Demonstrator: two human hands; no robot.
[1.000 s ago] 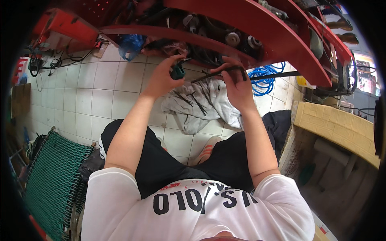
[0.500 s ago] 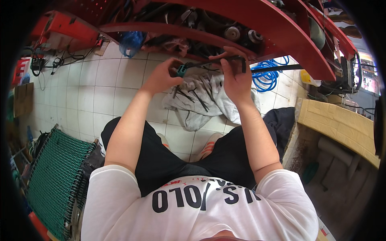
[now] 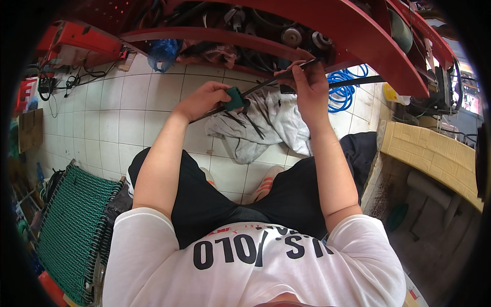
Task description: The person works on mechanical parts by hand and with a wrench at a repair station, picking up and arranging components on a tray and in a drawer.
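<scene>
My left hand pinches a small green block-shaped tool. A long, narrow black strip runs slantwise at this tool; whether it passes through or behind is hidden. Its lower end comes out below my left wrist. Up by the red rack, my right hand grips the strip's far end between thumb and fingers. Under both hands, a grey-white cloth lies crumpled on the tiles, with several thin black strips on it.
A red metal rack full of parts overhangs the far side. Behind my right hand are a coiled blue hose and a flat black bar. Cardboard stands at right, a green woven seat at left.
My left hand has turned, so the green tool shows its flat face. My right hand has shifted slightly right, and the black strip now slopes more steeply up to it.
</scene>
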